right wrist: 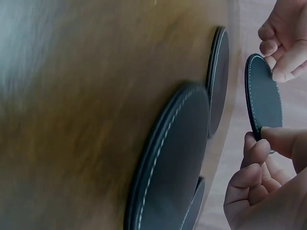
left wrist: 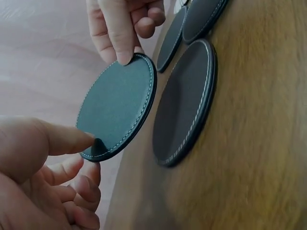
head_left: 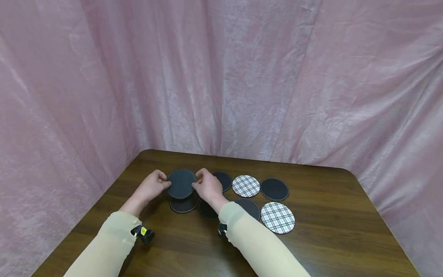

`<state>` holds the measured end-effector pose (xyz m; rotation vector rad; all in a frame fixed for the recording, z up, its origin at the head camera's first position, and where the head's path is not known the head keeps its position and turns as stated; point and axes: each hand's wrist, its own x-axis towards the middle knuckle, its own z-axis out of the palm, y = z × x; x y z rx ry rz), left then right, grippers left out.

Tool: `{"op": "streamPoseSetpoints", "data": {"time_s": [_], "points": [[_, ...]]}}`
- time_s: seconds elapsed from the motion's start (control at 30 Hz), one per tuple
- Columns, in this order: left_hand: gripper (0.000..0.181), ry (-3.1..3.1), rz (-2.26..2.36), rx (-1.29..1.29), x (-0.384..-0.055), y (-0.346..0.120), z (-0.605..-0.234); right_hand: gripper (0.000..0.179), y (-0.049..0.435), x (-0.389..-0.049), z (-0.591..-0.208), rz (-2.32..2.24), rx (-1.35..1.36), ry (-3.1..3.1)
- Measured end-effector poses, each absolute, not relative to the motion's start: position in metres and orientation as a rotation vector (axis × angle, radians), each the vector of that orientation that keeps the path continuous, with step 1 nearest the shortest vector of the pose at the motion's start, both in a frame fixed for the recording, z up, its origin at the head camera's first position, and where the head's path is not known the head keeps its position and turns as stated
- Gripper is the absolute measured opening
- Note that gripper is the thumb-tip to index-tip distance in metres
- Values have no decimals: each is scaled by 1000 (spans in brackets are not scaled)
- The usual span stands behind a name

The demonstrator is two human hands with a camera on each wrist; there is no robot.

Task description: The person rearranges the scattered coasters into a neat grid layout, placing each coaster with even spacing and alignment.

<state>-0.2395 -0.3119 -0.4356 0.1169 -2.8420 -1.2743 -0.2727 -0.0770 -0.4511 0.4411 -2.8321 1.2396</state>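
Both hands hold one round dark coaster with pale stitching round its edge, raised over the table and tilted. My left hand pinches its left edge between thumb and fingers. On the opposite edge, the thumb and fingers of my right hand pinch it too. Below it a dark brown coaster lies flat on the table, partly covered by the held one in the head view. Another dark coaster lies beside that one, partly behind my right hand and wrist.
To the right lie more coasters in two rows: dark ones and two with a white plaid face, one in the back row and one in front. My right forearm crosses the front row. A pink curtain hangs behind the wooden table.
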Motion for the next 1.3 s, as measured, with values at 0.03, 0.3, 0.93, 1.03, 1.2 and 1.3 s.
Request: {"op": "streamPoseSetpoints", "data": {"time_s": [0.03,0.3,0.93,1.03,1.2,1.3], "points": [[26,-2842,-1262,109,-241,-309,-435,27,-75,-275,-451,1242,429,-2831],[24,-2839,-1171,102,-258,-295,-435,22,-70,-308,-475,1184,398,-2760],[39,-2878,-1169,96,-285,-277,-446,44,-55,-305,-457,1118,510,-2835],[48,-2889,-1179,81,-290,-277,-449,44,-53,-306,-458,1052,529,-2834],[58,-2907,-1073,39,-326,-295,-488,48,-54,-308,-458,961,537,-2866],[64,-2920,-1022,23,-356,-311,-524,51,-55,-308,-458,906,529,-2897]]}}
